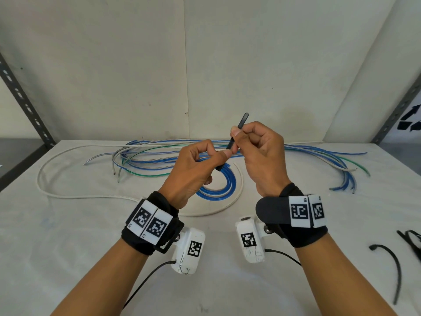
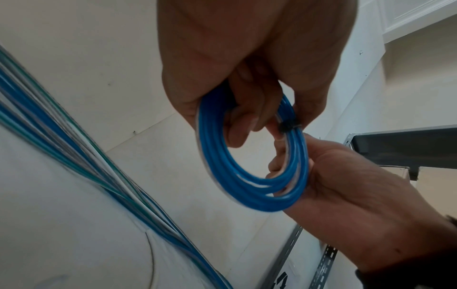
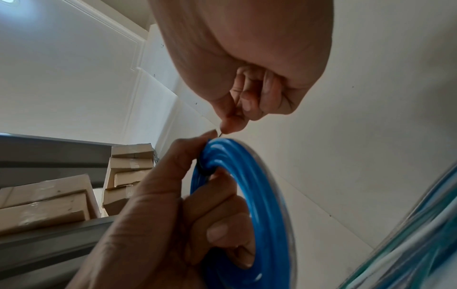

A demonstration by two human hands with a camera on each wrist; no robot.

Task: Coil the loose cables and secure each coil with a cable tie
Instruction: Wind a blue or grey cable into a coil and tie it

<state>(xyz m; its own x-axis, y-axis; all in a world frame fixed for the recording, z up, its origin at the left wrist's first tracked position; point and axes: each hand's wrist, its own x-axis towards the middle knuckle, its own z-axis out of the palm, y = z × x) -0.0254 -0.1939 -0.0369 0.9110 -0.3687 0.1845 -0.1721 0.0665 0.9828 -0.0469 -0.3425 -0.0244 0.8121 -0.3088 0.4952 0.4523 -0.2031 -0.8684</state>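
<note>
Head view: both hands are up over the white table (image 1: 68, 236). The left hand (image 1: 196, 169) grips the blue coil (image 1: 218, 185), the right hand (image 1: 257, 153) pinches the black cable tie (image 1: 235, 135), tail pointing up. Loose cables (image 1: 148, 158) lie behind; spare ties (image 1: 396, 270) sit far right.

Left wrist view: fingers curl through the coil (image 2: 247, 176), tie head (image 2: 289, 127) snug on it.

Right wrist view: thumb and fingers (image 3: 232, 121) pinch the tie just above the coil (image 3: 259, 185).

A storeroom: slotted metal racking (image 1: 25, 103), stacked cardboard boxes (image 3: 47, 203).
</note>
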